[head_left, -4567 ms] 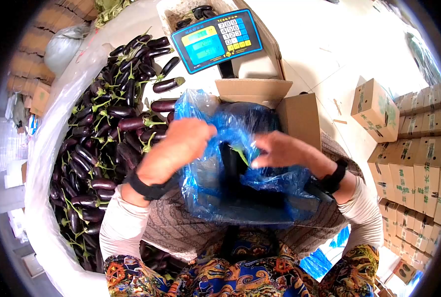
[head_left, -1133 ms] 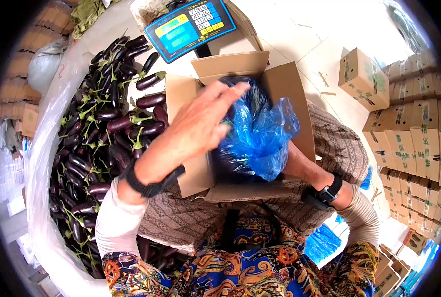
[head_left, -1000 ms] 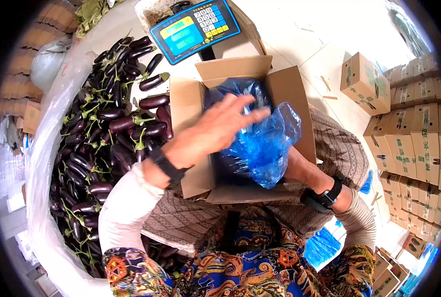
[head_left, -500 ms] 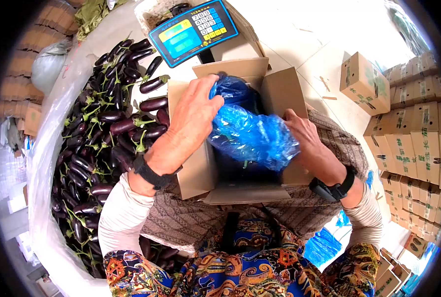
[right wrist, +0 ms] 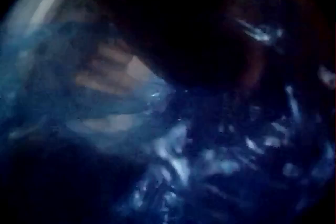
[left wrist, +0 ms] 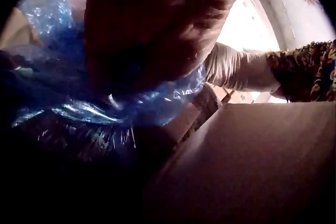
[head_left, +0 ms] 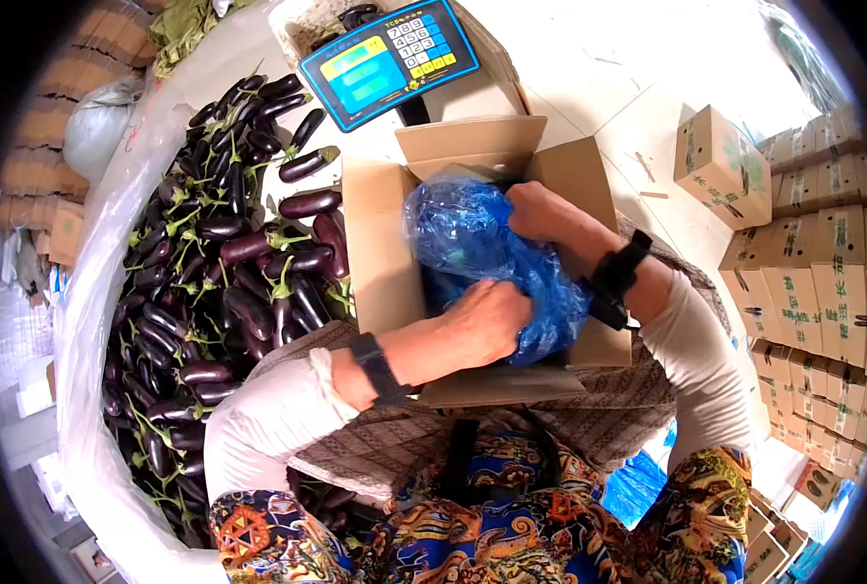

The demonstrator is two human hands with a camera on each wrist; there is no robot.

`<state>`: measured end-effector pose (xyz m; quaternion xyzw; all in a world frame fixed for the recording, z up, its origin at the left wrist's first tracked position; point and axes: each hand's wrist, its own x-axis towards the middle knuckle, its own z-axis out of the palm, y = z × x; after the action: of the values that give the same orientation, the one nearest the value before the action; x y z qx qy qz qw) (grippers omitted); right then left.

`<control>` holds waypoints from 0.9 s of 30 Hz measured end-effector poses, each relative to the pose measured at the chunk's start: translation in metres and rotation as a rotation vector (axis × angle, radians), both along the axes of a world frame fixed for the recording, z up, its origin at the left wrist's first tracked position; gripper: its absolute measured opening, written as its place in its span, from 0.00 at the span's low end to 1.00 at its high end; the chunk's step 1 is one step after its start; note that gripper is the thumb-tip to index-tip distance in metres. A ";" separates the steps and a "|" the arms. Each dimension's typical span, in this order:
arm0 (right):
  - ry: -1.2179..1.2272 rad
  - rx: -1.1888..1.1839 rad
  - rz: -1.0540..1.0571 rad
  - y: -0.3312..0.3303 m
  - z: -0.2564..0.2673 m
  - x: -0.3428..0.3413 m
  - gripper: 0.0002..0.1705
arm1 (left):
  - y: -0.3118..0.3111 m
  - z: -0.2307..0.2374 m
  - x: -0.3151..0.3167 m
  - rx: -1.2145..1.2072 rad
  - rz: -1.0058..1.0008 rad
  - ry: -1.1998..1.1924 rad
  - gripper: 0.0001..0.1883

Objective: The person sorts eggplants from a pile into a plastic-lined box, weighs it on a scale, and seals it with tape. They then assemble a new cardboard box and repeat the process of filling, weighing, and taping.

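Note:
A blue plastic bag (head_left: pixel 458 234) fills the upper part of an open cardboard box (head_left: pixel 380 229) in front of the person. The left hand (head_left: pixel 492 319) has its fingers curled round the gathered plastic near the box's middle. Farther back and to the right, the right hand (head_left: pixel 541 212) grips the bag's far edge. In the left wrist view, the left hand (left wrist: pixel 152 29) lies against crinkled blue film (left wrist: pixel 94 109). Dark, blurred blue film (right wrist: pixel 178 155) covers most of the right wrist view. What lies beneath the bag is hidden.
Purple eggplants (head_left: pixel 224 229) lie heaped left of the box inside a clear plastic sheet (head_left: pixel 73 389). A scale display (head_left: pixel 390 63) stands behind the box. Stacked cartons (head_left: pixel 803 263) and a single carton (head_left: pixel 723 165) are at the right.
The left hand has moved from the box's left rim toward its middle and now grips gathered film. The right hand has gone from the right side to the bag's far edge. The bag now covers more of the box's opening.

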<state>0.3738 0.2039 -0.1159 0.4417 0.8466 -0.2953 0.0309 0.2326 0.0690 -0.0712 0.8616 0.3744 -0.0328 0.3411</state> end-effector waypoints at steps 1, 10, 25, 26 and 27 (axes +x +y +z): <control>0.025 -0.041 0.073 0.006 0.001 -0.003 0.12 | 0.007 -0.003 0.011 -0.080 0.035 0.057 0.10; -0.093 -0.135 0.477 -0.016 0.026 -0.046 0.14 | 0.006 -0.163 0.055 0.612 0.044 0.037 0.09; -0.336 0.407 0.885 -0.070 0.029 -0.036 0.08 | -0.006 0.077 0.020 -0.027 -0.403 -0.009 0.09; -0.145 0.489 0.776 -0.075 0.024 -0.035 0.08 | 0.005 0.090 0.016 -0.099 -0.398 0.012 0.09; 0.046 0.563 0.663 -0.083 0.012 -0.035 0.08 | 0.019 0.093 0.006 -0.033 -0.305 -0.115 0.09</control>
<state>0.3390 0.1209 -0.1036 0.1303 0.9907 -0.0369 -0.0162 0.2384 0.0883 0.0215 0.9033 0.2184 -0.0409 0.3671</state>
